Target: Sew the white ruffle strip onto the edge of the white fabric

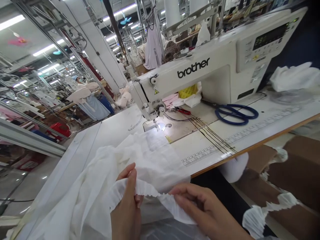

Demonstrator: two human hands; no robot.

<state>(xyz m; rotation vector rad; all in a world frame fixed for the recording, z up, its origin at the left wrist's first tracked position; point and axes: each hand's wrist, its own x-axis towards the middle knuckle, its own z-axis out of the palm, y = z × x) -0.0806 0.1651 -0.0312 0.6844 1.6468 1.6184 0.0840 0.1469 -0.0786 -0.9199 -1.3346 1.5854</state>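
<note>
A white gathered ruffle strip (pixel 147 191) runs between my two hands, with a sheer white cloth (pixel 120 166) spread over the sewing table below it. My left hand (pixel 126 206) pinches the ruffle near its middle, fingers up behind the gathers. My right hand (pixel 202 210) grips the same strip further right, fingers bunched over it. The needle area of a white Brother sewing machine (pixel 192 70) stands ahead of the cloth, its lit presser foot (pixel 156 125) a short way beyond my hands. The cloth's edge lies close to the foot.
Blue-handled scissors (pixel 236 114) and a red-handled tool (pixel 183 111) lie on the table behind the needle. More ruffle (pixel 265 213) hangs over an open cardboard box (pixel 295 163) at the right. Racks, garments and other workstations fill the hall at left.
</note>
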